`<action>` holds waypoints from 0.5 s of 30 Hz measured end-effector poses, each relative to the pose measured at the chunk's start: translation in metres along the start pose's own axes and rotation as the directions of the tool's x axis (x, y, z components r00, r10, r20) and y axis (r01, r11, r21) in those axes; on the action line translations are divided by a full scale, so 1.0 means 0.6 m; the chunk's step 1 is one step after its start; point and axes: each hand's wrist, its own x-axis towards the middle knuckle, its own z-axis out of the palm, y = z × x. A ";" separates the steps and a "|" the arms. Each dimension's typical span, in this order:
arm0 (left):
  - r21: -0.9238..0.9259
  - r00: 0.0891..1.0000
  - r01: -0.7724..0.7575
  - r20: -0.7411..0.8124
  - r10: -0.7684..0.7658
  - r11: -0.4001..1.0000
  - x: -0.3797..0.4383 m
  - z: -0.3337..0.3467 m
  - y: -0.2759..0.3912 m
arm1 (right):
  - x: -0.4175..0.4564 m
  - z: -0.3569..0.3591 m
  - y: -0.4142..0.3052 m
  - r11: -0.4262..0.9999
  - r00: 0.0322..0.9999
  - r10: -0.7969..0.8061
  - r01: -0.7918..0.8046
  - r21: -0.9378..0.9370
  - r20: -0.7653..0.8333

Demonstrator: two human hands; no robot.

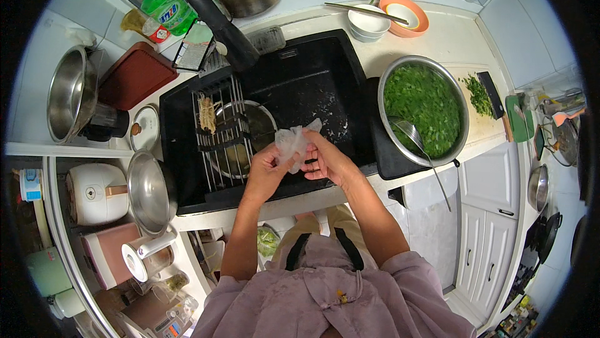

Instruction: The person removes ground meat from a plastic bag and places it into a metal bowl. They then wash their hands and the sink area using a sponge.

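Note:
Both hands meet over the front of a black sink (295, 85), with a crumpled translucent plastic film (288, 142) between them; whether it is a glove or a bag is unclear. My left hand (266, 169) pinches its left side between thumb and fingers. At the film's right side, my right hand (323, 156) grips it near the thumb and forefinger, the other fingers loosely curled. Left of the hands, a metal rack (221, 148) spans the sink, bearing a bundle of pale stringy strands (206, 114). Beneath it sits a round metal pot (268, 112), partly hidden.
Right of the sink stands a steel basin (381, 96) of chopped greens (422, 99) with a ladle (412, 132), its handle overhanging the counter. A cleaver (490, 94) lies on a cutting board (473, 129). A black faucet (220, 28) and dish soap (166, 7) stand behind.

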 end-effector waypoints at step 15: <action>0.038 0.938 0.348 -0.009 -0.348 0.937 -0.017 -0.023 -0.024 | 0.003 0.002 0.030 0.959 0.960 -0.272 0.265 0.106 0.060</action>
